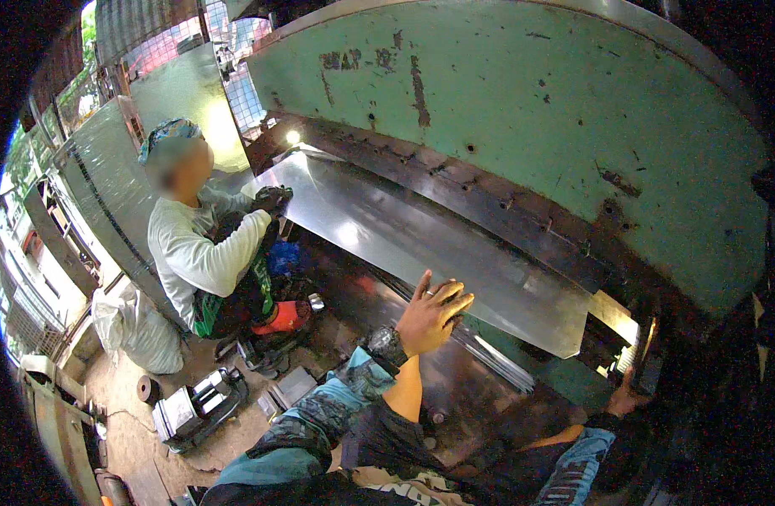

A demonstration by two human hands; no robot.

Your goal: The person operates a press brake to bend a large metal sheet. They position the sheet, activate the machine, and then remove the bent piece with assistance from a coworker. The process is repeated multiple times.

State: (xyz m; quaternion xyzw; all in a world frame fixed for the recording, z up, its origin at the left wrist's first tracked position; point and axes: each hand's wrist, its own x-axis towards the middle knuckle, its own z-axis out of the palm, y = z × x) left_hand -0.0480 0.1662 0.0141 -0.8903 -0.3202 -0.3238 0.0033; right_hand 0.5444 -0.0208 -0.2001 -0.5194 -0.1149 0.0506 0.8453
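Observation:
A wide, shiny metal sheet (379,232) lies along the bed of a large green press machine (505,110), its near edge facing me. My left hand (434,319) is at that near edge, fingers stretched out and apart, with nothing in it. Whether it touches the sheet or hovers just in front, I cannot tell. My right hand (629,400) is low at the right end of the machine, beside an upright dark metal part (649,358). Shadow hides most of its fingers. At the far left end of the sheet, a co-worker's gloved hand (272,200) holds the corner.
The co-worker (206,253) crouches at the left. Several thin metal strips (493,358) lie below the sheet. On the floor at left are a white sack (136,325), a grey and black machine vise (199,409) and a dark roll (149,389).

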